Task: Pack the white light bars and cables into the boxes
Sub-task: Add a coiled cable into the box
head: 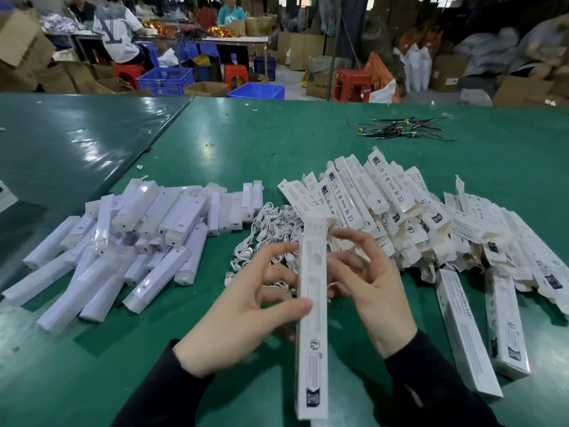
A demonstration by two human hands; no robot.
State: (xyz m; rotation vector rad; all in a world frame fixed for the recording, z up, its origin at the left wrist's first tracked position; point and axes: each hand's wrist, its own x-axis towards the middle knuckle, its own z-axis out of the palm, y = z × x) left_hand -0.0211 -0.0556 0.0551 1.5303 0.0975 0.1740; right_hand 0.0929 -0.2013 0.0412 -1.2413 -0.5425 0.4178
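Box in hand: 1 long white box [312,309] is held upright-tilted in front of the body, its long axis running away from the person, far flap end up.
Left hand [243,318]: its grip is on the box, thumb pressed to the near face.
Right hand [366,285]: fingers spread and relaxed beside the box, grasping nothing; it is judged nearer the far end.
Light bars [123,241]: piled to the left.
Cables [271,238]: heaped just beyond the hands.
Flat boxes [400,217]: stacked right.
Surface [277,149]: green, glossy.
Room: a workshop with cartons and blue crates [166,80].
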